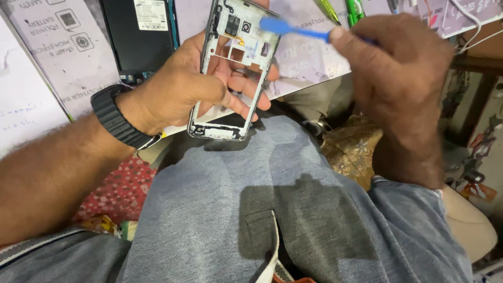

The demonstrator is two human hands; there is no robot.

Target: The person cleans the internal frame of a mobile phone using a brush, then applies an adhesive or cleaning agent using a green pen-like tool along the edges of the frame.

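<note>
Left hand (181,86) with fingers clamped on a bare phone frame (233,73) held above the grey-clad lap (236,199), right hand (398,68) pinching a blue plastic pry tool (293,29) whose tip rests on the frame's upper end

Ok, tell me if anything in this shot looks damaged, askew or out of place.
The phone middle frame in the left hand is stripped bare: its centre is an open cutout, with fingers showing through, and its lower edge looks scuffed. The right hand holds a blue plastic pry tool at its top. Nothing looks spilled.
</note>
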